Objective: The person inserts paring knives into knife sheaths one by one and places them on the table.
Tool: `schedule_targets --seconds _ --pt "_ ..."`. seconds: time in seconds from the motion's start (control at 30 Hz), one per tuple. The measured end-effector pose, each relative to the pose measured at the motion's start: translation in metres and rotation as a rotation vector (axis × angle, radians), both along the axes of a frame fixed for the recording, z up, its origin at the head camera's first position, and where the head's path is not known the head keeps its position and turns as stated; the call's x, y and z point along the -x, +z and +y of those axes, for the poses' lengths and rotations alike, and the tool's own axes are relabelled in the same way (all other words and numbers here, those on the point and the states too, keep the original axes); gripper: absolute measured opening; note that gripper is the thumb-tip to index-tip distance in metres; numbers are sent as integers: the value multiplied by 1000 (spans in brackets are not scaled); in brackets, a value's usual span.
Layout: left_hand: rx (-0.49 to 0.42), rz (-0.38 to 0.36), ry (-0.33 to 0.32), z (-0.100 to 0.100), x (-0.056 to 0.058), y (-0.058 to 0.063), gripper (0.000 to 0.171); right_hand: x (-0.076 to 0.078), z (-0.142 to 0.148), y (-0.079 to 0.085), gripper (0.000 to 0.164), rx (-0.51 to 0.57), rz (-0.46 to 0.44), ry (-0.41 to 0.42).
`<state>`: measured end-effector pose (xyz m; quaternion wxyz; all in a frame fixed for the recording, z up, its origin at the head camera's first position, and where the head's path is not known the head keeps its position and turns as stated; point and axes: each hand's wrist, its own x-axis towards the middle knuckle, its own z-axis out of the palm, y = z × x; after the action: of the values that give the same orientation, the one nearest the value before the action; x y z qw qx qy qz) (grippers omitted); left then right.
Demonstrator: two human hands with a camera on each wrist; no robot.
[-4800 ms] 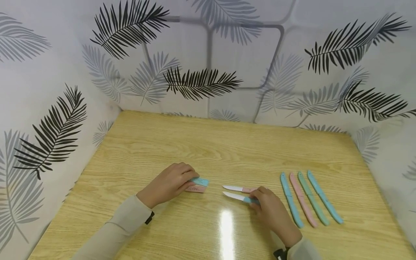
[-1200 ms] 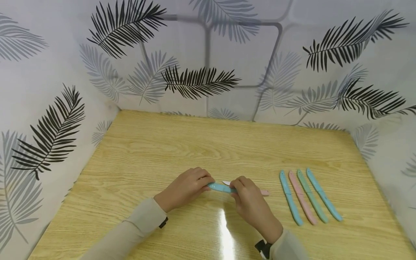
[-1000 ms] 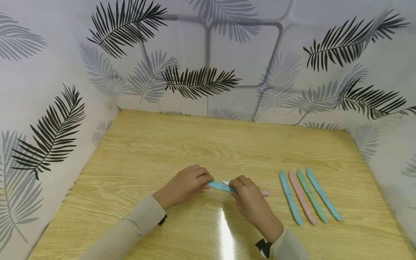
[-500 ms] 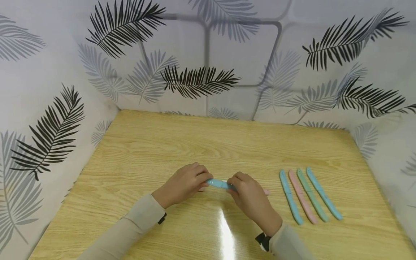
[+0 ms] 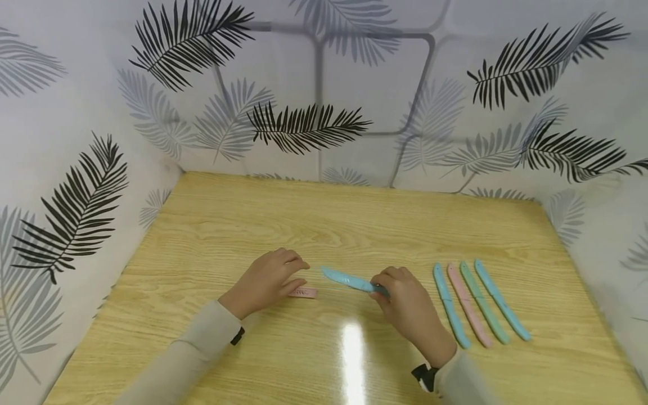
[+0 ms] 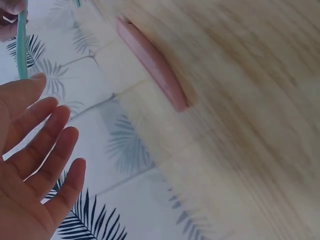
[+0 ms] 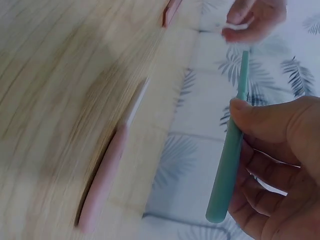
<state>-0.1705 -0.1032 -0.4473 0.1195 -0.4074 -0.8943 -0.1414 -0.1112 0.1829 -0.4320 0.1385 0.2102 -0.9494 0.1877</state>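
In my right hand (image 5: pixel 407 301) is a light-blue paring knife (image 5: pixel 349 280), gripped by its handle, its blade covered by a matching blue sheath. The thumb presses on the handle in the right wrist view, where the knife (image 7: pixel 229 165) looks green-blue. My left hand (image 5: pixel 268 281) is off the knife, fingers spread and holding nothing, left of the sheath's tip. Beneath its fingertips lies a loose pink sheath (image 5: pixel 305 293), seen whole in the left wrist view. A pink-handled knife (image 7: pixel 107 172) with a bare white blade lies on the table; in the head view my right hand and the blue knife hide it.
To the right, several sheathed knives lie side by side: a blue knife (image 5: pixel 450 306), a pink knife (image 5: pixel 469 306), a green knife (image 5: pixel 484 304) and another blue knife (image 5: pixel 502 301). The wood-grain table (image 5: pixel 314 225) meets leaf-patterned cloth at the back and sides.
The blue sheath, once in my left hand, has gone onto the blue knife's blade. My left hand has just let go and moved left; my right hand has drawn the sheathed knife right.
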Motion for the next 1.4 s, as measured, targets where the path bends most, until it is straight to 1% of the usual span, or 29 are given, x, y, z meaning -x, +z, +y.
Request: schedule_targets --seconds 0.07,0.2,0.37,0.43,0.5,0.67,0.87,1.0,1.17,1.27,1.4 --pt "15 -30 14 -4 0 -3 25 -1 12 -1 21 7 -6 -30" --pt "38 -69 19 -10 0 -9 24 -4 42 -2 20 47 -18 -92" --pt "59 -74 6 -14 -1 -13 23 -11 79 2 21 102 -1 -166" --pt "63 -89 0 -14 -1 -15 23 -14 94 4 22 110 3 -203" --pt "68 -112 -2 -14 0 -16 24 -17 109 6 22 113 2 -241" --pt "91 -170 -3 -14 0 -19 26 -23 144 9 22 106 -38 -354" --pt "151 -238 15 -15 -1 -22 34 -33 178 5 24 85 -39 -456" --pt "169 -249 23 -15 -2 -24 30 -36 199 2 27 84 -109 -534" --pt "167 -243 16 -16 -2 -25 27 -36 219 -5 31 60 -206 -614" --pt "172 -227 13 -16 -2 -25 26 -33 226 -8 32 50 -247 -636" --pt "176 -221 21 -16 -2 -26 25 -28 234 -13 32 40 -281 -638"
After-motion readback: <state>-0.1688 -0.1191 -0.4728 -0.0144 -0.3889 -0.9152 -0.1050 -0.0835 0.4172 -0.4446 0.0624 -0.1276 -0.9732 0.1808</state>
